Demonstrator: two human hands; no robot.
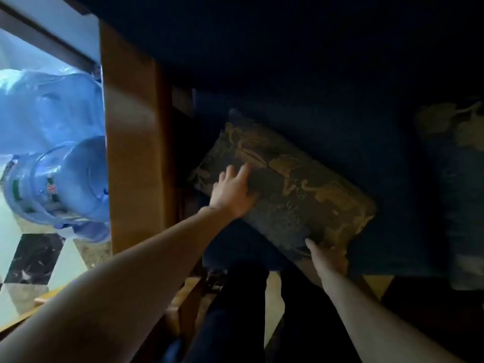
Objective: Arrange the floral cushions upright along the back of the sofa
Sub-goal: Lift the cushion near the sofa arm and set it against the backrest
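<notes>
A person's right hand (328,259) cups the near lower edge of a floral cushion (285,189), fingers tucked beneath and hidden; whether they clamp the fabric cannot be told. Beyond, the left hand (231,191) lies flat on the cushion's face, fingers (237,172) spread and pressing. The cushion leans tilted on the dark sofa (340,127), just past both sets of fingers. With an open palm on top, it could slump flat or slide forward. A second floral cushion (450,127) sits well beyond the right fingers.
</notes>
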